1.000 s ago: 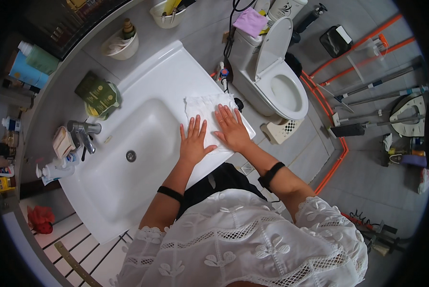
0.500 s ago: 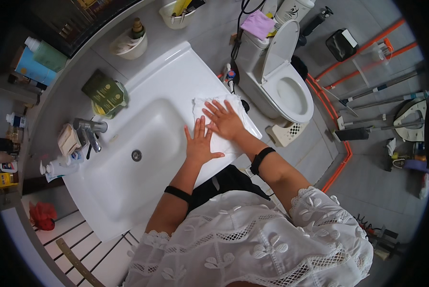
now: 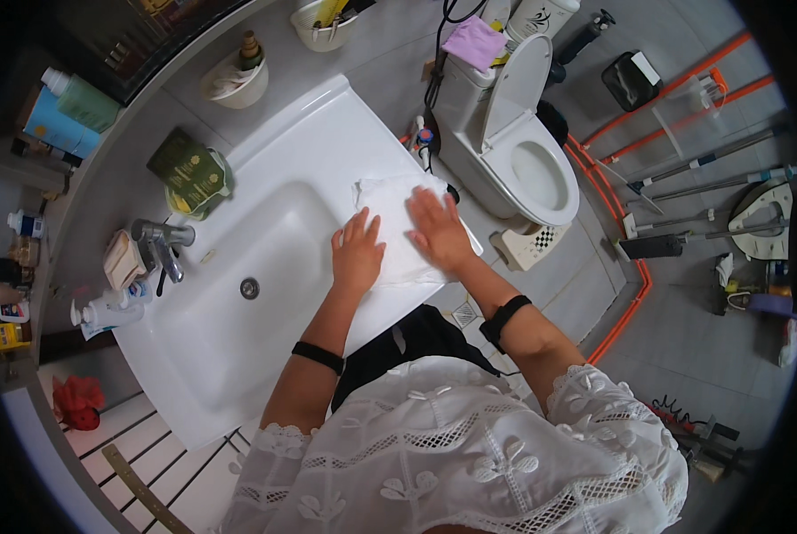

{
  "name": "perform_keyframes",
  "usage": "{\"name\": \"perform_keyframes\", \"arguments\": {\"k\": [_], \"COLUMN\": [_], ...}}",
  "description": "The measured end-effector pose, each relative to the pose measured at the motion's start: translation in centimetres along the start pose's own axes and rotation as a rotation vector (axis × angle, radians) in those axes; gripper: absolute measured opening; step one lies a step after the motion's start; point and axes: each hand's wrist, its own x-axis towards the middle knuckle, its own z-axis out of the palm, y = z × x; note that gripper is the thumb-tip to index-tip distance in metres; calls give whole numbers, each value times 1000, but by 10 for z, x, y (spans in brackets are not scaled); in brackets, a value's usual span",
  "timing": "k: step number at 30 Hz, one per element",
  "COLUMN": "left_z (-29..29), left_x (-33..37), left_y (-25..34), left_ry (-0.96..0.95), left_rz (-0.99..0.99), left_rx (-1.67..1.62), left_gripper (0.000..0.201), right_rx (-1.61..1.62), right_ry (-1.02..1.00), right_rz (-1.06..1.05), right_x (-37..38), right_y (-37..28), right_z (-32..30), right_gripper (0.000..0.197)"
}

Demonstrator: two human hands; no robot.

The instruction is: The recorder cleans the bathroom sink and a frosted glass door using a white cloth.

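Observation:
A white cloth [image 3: 397,227] lies spread flat on the right-hand ledge of the white sink [image 3: 305,133]. My left hand [image 3: 358,255] rests on the cloth's left edge, beside the basin, its fingers slightly apart. On the right part of the cloth is my right hand [image 3: 439,233], palm down with fingers spread and a little blurred. Both hands are open and neither grips the cloth. A dark band circles each forearm.
A chrome faucet [image 3: 165,245] stands at the basin's left, with pump bottles [image 3: 109,313] near it. Behind the sink sits a green package [image 3: 189,171]. To the right are a toilet [image 3: 532,173] with its lid raised, and mops [image 3: 728,191] along the wall.
My hands have moved apart: the left shifted a little to the left, the right slid right and slightly nearer. More of the cloth shows between them.

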Motion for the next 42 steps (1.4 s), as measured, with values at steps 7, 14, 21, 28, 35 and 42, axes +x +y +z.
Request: {"name": "perform_keyframes", "arguments": {"k": [7, 14, 21, 28, 35, 42], "left_z": [7, 14, -22, -84, -125, -129], "left_x": [11, 22, 19, 12, 6, -10], "left_y": [1, -3, 10, 28, 38, 16], "left_ry": [127, -9, -108, -73, -51, -13], "left_rz": [-497, -562, -937, -565, -398, -352], "left_rx": [-411, -418, -1749, -1934, -2036, -1875], "left_gripper": [34, 26, 62, 87, 85, 85], "right_rx": [269, 209, 540, 1730, 2475, 2351], "right_ry": [252, 322, 476, -50, -286, -114], "right_rz": [651, 686, 619, 1065, 483, 406], "right_x": [-9, -8, -23, -19, -14, -15], "right_y": [19, 10, 15, 2, -39, -31], "right_z": [5, 8, 20, -10, -22, -43], "right_gripper": [42, 44, 41, 71, 74, 62]}}
